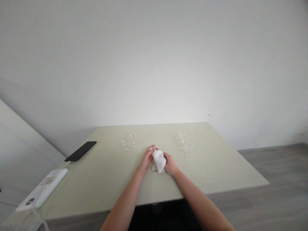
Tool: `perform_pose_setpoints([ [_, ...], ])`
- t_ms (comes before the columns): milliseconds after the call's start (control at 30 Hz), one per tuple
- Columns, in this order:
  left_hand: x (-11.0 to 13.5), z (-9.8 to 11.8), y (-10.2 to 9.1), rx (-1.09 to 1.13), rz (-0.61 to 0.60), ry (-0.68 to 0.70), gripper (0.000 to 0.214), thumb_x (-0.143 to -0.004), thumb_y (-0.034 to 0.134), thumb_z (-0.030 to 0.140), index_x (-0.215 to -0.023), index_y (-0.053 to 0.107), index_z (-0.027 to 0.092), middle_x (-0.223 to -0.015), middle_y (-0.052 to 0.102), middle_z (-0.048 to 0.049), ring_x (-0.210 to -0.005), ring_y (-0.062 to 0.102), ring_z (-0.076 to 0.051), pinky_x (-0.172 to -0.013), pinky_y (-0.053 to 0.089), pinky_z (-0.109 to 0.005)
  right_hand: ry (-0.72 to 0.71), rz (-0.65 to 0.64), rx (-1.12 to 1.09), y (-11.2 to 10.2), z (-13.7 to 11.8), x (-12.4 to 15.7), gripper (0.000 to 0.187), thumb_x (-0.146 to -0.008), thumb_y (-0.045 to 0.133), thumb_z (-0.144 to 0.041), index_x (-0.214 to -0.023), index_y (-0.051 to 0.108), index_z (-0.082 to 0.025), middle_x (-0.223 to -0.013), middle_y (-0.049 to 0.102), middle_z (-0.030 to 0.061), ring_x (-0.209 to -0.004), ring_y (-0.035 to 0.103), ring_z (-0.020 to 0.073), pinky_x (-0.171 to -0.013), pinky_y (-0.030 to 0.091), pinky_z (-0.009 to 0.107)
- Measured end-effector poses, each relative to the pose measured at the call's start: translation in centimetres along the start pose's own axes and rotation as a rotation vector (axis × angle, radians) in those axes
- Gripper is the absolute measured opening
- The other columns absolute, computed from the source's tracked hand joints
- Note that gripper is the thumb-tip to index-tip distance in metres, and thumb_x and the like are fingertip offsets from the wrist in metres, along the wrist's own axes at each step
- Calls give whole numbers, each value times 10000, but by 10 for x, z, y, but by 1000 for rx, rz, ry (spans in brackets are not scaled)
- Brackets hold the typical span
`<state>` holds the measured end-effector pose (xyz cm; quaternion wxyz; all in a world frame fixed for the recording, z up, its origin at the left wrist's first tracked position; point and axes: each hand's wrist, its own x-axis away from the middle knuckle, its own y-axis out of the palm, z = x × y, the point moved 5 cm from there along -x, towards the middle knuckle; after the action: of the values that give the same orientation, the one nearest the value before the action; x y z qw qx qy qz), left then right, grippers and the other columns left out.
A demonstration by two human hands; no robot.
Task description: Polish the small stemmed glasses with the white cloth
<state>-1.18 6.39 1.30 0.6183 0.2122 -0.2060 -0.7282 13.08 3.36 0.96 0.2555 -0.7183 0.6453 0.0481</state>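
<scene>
My left hand [146, 159] and right hand [171, 165] are both closed around a white crumpled cloth [159, 161], held just above the middle of the pale beige bench [216, 166]. Beyond it: left cluster of clear glasses [128, 141], right cluster of clear glasses [184, 145]. Flat black phone [80, 151] at far-left edge.

A pale beige rectangular table [216, 166] stood against a plain white wall [154, 64]. A flat black phone [80, 151] and a white rectangular device [42, 191] lay along its left edge. Two clusters of clear stemmed glasses stood apart: a left cluster [128, 141] and a right cluster [184, 144].
</scene>
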Motion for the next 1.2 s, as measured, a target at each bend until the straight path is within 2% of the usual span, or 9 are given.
perform_pose_setpoints([
  [100,1,-2,3,55,-60,-35,486,-755,658,452,-1152,576,185,-1101,684,-104,-978,634,-238,-848,465,-357,3,-3,12,0,0,0,209,-716,629,-193,-921,629,-151,-791,653,4,-704,562,161,-629,406,238],
  [233,0,0,-2,-18,19,21,405,-728,711,348,-1077,613,168,-1044,699,-78,-960,633,-214,-862,453,-322,0,-19,2,0,1,0,225,-729,626,-204,-946,630,-147,-806,659,13,-706,562,164,-632,409,245],
  [400,2,-2,3,64,-69,-50,449,-736,671,418,-1104,582,176,-1076,694,-108,-1012,633,-253,-887,454,-374,8,-7,8,0,2,1,228,-724,634,-212,-944,621,-151,-814,662,15,-702,557,161,-638,411,248],
  [567,2,2,1,-49,27,18,402,-740,694,390,-1067,613,170,-945,696,-56,-894,640,-192,-827,460,-303,-14,-7,-3,0,0,1,211,-731,622,-212,-934,612,-155,-806,652,8,-702,556,157,-635,408,242],
  [733,2,1,4,25,-53,-29,497,-751,663,449,-1163,576,187,-1062,690,-98,-960,636,-227,-829,469,-338,-7,8,-2,0,1,0,182,-731,618,-213,-903,609,-154,-767,632,-3,-690,550,154,-614,394,234],
  [867,2,-4,1,-72,-1,-34,451,-728,718,419,-1100,622,183,-972,693,-66,-874,635,-191,-755,471,-283,-5,21,-21,-1,0,-2,171,-730,608,-219,-885,616,-149,-751,630,-2,-679,545,153,-604,392,232],
  [967,0,-3,-1,-92,43,17,438,-694,760,398,-1052,659,167,-911,683,-47,-815,625,-163,-716,466,-251,-13,19,-54,-2,-2,-2,200,-725,611,-226,-907,623,-145,-764,635,-1,-686,546,153,-617,401,232],
  [1100,-3,3,-6,56,110,76,412,-718,735,446,-1018,670,170,-847,678,-26,-747,624,-146,-683,475,-248,-8,33,-97,-2,-1,-3,261,-724,597,-227,-972,630,-154,-828,660,6,-744,569,163,-677,428,243],
  [1200,-4,10,-15,186,154,70,407,-771,679,489,-1036,665,179,-835,692,-28,-737,642,-148,-694,499,-261,19,66,-88,-4,3,-4,212,-762,525,-218,-928,642,-155,-810,658,10,-742,566,164,-673,424,246],
])
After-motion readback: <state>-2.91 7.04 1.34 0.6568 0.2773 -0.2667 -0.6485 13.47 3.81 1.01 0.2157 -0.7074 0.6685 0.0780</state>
